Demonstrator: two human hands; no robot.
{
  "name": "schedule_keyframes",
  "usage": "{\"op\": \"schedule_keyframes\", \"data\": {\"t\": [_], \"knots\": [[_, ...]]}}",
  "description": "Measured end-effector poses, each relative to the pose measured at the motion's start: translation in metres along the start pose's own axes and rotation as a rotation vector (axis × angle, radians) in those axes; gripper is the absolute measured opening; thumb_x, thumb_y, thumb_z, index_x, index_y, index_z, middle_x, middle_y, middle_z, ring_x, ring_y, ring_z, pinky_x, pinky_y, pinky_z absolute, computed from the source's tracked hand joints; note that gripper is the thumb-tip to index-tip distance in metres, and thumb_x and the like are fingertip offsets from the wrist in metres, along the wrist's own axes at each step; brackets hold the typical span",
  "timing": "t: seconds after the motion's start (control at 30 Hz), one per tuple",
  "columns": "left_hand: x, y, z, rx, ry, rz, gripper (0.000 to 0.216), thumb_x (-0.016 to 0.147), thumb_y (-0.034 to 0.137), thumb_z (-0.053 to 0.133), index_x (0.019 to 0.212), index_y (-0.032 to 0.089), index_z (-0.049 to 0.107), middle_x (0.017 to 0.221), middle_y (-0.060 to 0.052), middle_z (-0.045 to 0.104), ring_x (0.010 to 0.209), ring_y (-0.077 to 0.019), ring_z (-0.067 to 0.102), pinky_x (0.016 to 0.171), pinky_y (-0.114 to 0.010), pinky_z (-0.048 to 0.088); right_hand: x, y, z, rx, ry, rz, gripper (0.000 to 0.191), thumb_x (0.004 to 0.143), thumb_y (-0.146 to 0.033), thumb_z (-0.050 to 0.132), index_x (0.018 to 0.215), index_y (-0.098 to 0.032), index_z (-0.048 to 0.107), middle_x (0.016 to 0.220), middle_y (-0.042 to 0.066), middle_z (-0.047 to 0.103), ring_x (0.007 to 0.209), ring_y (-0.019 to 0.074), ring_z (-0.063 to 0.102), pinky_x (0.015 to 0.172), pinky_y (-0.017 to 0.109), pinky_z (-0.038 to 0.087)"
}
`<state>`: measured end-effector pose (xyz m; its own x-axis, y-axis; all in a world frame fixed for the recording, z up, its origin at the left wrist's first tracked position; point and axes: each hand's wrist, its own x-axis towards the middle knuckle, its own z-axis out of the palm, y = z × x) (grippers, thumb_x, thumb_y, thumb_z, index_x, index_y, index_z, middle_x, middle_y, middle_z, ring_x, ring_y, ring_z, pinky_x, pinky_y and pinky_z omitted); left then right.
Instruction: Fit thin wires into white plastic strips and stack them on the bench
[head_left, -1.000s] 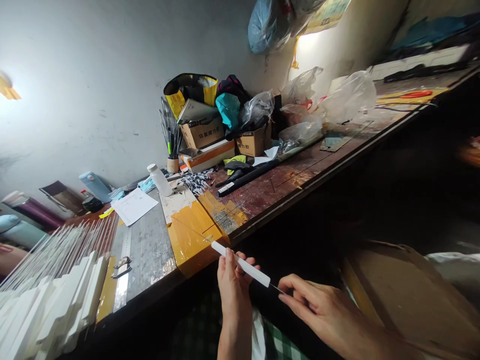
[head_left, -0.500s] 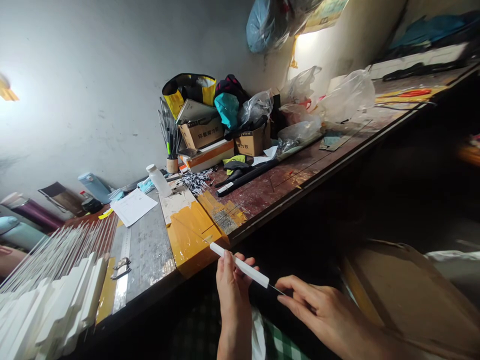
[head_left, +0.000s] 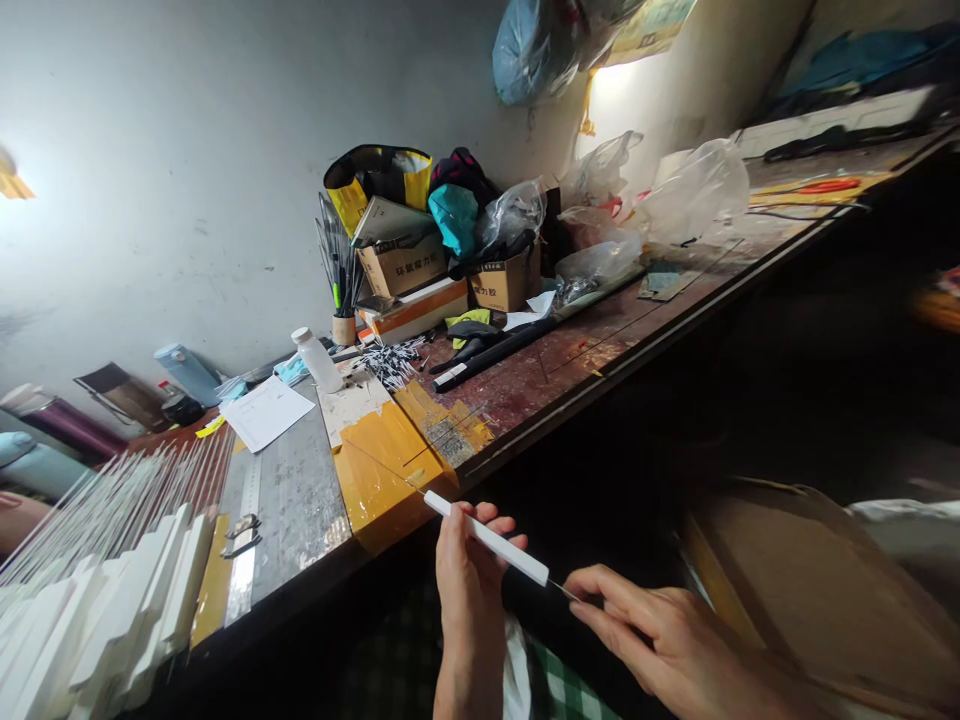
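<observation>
By the scuffed bench point(head_left: 517, 385), your left hand point(head_left: 466, 575) pinches a white stick point(head_left: 506, 549), your right hand point(head_left: 660, 625) its wire point(head_left: 558, 587). Beyond rises grey wall point(head_left: 187, 200).

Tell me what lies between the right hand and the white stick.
The head view shows a thin rod running from the white stick to the right hand.

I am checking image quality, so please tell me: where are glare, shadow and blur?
Head view: the wall glows at far left, and the tape shines; head view: deep shadow below the table; head view: white pieces at lower left look soft, the held stick crisper.
</observation>
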<state>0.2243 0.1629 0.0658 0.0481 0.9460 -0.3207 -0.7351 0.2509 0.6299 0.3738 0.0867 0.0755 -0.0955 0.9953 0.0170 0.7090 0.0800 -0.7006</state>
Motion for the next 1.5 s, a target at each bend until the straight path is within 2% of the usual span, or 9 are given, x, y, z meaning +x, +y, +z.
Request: {"op": "schedule_keyframes", "data": {"t": [0.17, 0.43, 0.63, 0.77, 0.9, 1.1, 1.23, 1.37, 1.5], "knots": [[-0.002, -0.002, 0.002, -0.004, -0.074, 0.002, 0.023, 0.083, 0.038, 0.063, 0.079, 0.019, 0.051, 0.061, 0.004, 0.052, 0.055, -0.013, 0.057, 0.061, -0.032, 0.053, -0.001, 0.001, 0.0, -0.008, -0.051, 0.004, 0.024, 0.094, -0.035, 0.039, 0.089, -0.03, 0.062, 0.063, -0.002, 0.066, 0.054, 0.0173, 0.064, 0.05, 0.024, 0.043], [-0.002, -0.004, -0.004, -0.026, 0.007, -0.038, 0.016, 0.086, 0.032, 0.058, 0.089, 0.016, 0.055, 0.079, -0.004, 0.062, 0.074, -0.0213, 0.066, 0.067, -0.04, 0.057, -0.007, 0.008, -0.002, 0.0, -0.102, 0.056, 0.034, 0.095, -0.045, 0.032, 0.091, -0.03, 0.062, 0.056, -0.001, 0.061, 0.051, 0.0165, 0.06, 0.046, 0.023, 0.041], [0.002, -0.003, -0.001, 0.014, 0.009, -0.015, 0.023, 0.081, 0.036, 0.066, 0.08, 0.017, 0.052, 0.066, 0.002, 0.056, 0.06, -0.015, 0.062, 0.062, -0.035, 0.056, -0.002, -0.003, -0.003, -0.034, -0.087, 0.042, 0.026, 0.093, -0.038, 0.038, 0.091, -0.029, 0.062, 0.056, -0.002, 0.059, 0.045, 0.0155, 0.055, 0.043, 0.024, 0.039], [-0.003, 0.002, 0.0, -0.052, -0.069, -0.035, 0.019, 0.088, 0.036, 0.056, 0.092, 0.017, 0.057, 0.07, 0.001, 0.056, 0.067, -0.0169, 0.061, 0.069, -0.042, 0.056, 0.0, -0.008, -0.004, -0.012, -0.088, 0.018, 0.029, 0.094, -0.035, 0.036, 0.083, -0.028, 0.062, 0.048, -0.003, 0.052, 0.039, 0.0139, 0.048, 0.041, 0.024, 0.037], [-0.002, 0.004, 0.0, -0.047, -0.034, -0.048, 0.014, 0.086, 0.029, 0.059, 0.088, 0.015, 0.057, 0.077, -0.003, 0.06, 0.073, -0.0189, 0.064, 0.069, -0.041, 0.056, -0.001, -0.008, -0.004, 0.011, -0.079, 0.012, 0.03, 0.095, -0.036, 0.036, 0.083, -0.029, 0.063, 0.043, -0.005, 0.045, 0.037, 0.0129, 0.045, 0.041, 0.023, 0.036], [-0.006, -0.004, 0.001, -0.06, -0.042, -0.055, 0.018, 0.086, 0.033, 0.06, 0.081, 0.018, 0.053, 0.061, 0.003, 0.054, 0.058, -0.0139, 0.058, 0.067, -0.039, 0.056, -0.007, -0.003, -0.008, 0.061, -0.197, 0.08, 0.039, 0.097, -0.042, 0.03, 0.084, -0.025, 0.063, 0.04, -0.007, 0.037, 0.038, 0.0111, 0.041, 0.043, 0.02, 0.036], [-0.013, -0.003, 0.001, -0.121, -0.049, -0.079, 0.017, 0.091, 0.03, 0.05, 0.089, 0.016, 0.058, 0.068, -0.001, 0.057, 0.068, -0.0178, 0.06, 0.068, -0.044, 0.057, -0.011, 0.006, -0.007, 0.067, -0.183, 0.071, 0.032, 0.095, -0.042, 0.035, 0.092, -0.025, 0.063, 0.044, -0.007, 0.041, 0.037, 0.0103, 0.041, 0.041, 0.02, 0.033], [-0.012, 0.0, 0.001, -0.053, -0.026, -0.066, 0.013, 0.088, 0.027, 0.057, 0.086, 0.014, 0.057, 0.077, -0.004, 0.06, 0.078, -0.0202, 0.064, 0.069, -0.042, 0.058, -0.01, 0.006, -0.004, 0.012, -0.126, 0.045, 0.028, 0.094, -0.04, 0.038, 0.093, -0.026, 0.062, 0.052, -0.004, 0.052, 0.042, 0.0118, 0.048, 0.041, 0.02, 0.034], [-0.003, 0.001, -0.001, 0.034, -0.004, -0.047, 0.019, 0.086, 0.032, 0.061, 0.082, 0.015, 0.053, 0.073, -0.002, 0.059, 0.068, -0.0179, 0.064, 0.061, -0.038, 0.058, -0.004, -0.009, -0.008, -0.034, -0.121, 0.027, 0.036, 0.096, -0.037, 0.029, 0.088, -0.026, 0.062, 0.046, -0.004, 0.048, 0.038, 0.0124, 0.045, 0.042, 0.022, 0.036]]}}
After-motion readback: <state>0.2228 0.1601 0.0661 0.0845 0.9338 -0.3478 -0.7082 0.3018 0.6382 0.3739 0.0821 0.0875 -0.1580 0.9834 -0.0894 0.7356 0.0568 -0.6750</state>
